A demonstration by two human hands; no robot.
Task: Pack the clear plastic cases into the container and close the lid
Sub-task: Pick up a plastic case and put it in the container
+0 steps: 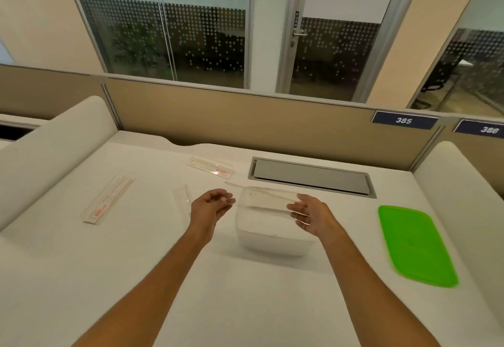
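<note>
A clear, frosted container (272, 240) stands open at the middle of the white desk. A long clear plastic case (268, 205) hangs across its opening, and my left hand (211, 207) and my right hand (311, 214) each hold one end of it. A second thin clear piece (245, 187) slants over the container's far rim. Three more clear cases lie on the desk to the left: a long one with a red label (109, 199), a short one (183, 196) beside my left hand, and a far one (210, 168). The green lid (414, 245) lies flat to the right.
A grey cable hatch (311, 177) is set into the desk behind the container. Padded white dividers (54, 139) rise at both sides, and a tan partition (245, 123) closes off the back. Number plates 385 and 386 hang at the far right.
</note>
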